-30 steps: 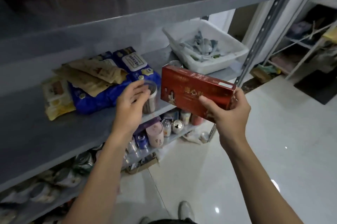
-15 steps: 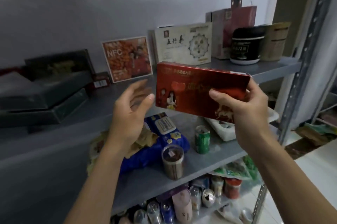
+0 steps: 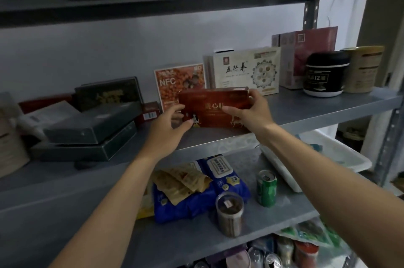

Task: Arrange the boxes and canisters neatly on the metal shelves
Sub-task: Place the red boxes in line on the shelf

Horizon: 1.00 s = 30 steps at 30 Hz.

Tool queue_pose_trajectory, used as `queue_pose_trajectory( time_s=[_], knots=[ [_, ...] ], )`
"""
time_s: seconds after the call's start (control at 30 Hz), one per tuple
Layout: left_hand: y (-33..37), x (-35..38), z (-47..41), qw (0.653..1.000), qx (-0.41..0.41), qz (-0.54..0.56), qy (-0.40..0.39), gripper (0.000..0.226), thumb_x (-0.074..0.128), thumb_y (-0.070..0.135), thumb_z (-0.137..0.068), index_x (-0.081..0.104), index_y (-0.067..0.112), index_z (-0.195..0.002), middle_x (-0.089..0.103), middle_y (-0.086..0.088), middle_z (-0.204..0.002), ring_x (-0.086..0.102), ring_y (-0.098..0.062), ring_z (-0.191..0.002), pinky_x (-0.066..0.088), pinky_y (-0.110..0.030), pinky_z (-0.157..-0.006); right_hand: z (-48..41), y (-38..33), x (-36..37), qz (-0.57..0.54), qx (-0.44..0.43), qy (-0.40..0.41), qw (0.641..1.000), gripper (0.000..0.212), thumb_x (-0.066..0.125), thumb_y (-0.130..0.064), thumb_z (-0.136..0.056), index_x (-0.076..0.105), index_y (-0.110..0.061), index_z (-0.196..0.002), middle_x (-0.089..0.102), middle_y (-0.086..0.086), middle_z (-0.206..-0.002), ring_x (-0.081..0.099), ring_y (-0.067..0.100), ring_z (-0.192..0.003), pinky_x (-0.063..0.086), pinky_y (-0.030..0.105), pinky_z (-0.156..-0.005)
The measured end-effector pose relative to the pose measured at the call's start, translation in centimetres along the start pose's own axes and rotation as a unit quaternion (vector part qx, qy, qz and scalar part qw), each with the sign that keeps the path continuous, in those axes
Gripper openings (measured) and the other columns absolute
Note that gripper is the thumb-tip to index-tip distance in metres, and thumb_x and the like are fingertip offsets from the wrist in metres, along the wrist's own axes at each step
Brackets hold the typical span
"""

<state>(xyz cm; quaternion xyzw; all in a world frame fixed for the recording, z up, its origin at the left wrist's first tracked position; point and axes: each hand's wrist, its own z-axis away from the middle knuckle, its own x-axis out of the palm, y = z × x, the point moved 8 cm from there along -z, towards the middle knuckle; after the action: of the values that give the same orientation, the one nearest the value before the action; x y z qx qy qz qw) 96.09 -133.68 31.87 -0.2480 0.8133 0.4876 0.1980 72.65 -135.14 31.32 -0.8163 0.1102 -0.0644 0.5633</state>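
- Head view: shows red box (image 3: 215, 110) upright between both hands, lower edge at or just above the front of the metal shelf (image 3: 328, 106); contact with the shelf unclear.
- Just behind the hands, already lined up against the wall: NFC box (image 3: 175, 81) and white box (image 3: 247, 71); further right of the right hand, black canister (image 3: 325, 75) and tan canister (image 3: 363, 69).
- Left of the left hand: dark flat boxes (image 3: 94, 123) stacked askew, apparently not yet straightened.
- Below the hands, on the next shelf down: clear canister (image 3: 229, 213) and green can (image 3: 266, 188), probably left to sort.
- Right hand (image 3: 249, 112): grasps the box's right end, thumb on the front face, fingers over the top corner, arm stretched forward and up.
- Left hand (image 3: 168, 128): fingers loose and spread at the box's left end, thumb by the lower corner; no clasp, touch hard to confirm.
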Motion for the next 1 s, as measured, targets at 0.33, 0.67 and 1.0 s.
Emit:
queue_pose_trajectory(
  time_s=[0.33, 0.67, 1.0],
  knots=[
    [-0.9, -1.5, -0.8, 0.999, 0.016, -0.014, 0.024, 0.035, 0.065, 0.029, -0.092, 0.055, 0.032, -0.126, 0.055, 0.023, -0.107, 0.052, 0.004, -0.101, 0.038, -0.014, -0.083, -3.9, 0.6, 2.5, 0.076, -0.026, -0.022, 0.997, 0.065, 0.087, -0.018, -0.073, 0.047, -0.013, -0.124, 0.061, -0.003, -0.111, 0.061, 0.013, -0.103, 0.052, 0.021, -0.081],
    [1.3, -5.0, -0.4, 0.990, 0.083, -0.093, 0.061, 0.044, 0.064, 0.030, -0.093, 0.053, 0.024, -0.135, 0.057, 0.008, -0.130, 0.052, -0.007, -0.119, 0.041, -0.029, -0.101, -2.6, -3.3, 3.1, 0.313, -0.199, 0.067, 0.926, 0.103, 0.081, -0.050, -0.074, 0.026, -0.010, -0.151, 0.030, 0.013, -0.155, 0.026, 0.028, -0.144, 0.024, 0.043, -0.119],
    [0.4, -12.2, 0.7, 0.983, 0.052, -0.110, 0.140, 0.044, 0.062, 0.031, -0.094, 0.051, 0.026, -0.136, 0.056, 0.005, -0.132, 0.051, -0.009, -0.120, 0.039, -0.030, -0.102, 0.6, -8.5, 11.1, 0.207, -0.269, -0.067, 0.938, 0.076, 0.071, -0.047, -0.087, 0.034, -0.020, -0.148, 0.042, 0.003, -0.149, 0.043, 0.019, -0.135, 0.037, 0.035, -0.111]
  ],
)
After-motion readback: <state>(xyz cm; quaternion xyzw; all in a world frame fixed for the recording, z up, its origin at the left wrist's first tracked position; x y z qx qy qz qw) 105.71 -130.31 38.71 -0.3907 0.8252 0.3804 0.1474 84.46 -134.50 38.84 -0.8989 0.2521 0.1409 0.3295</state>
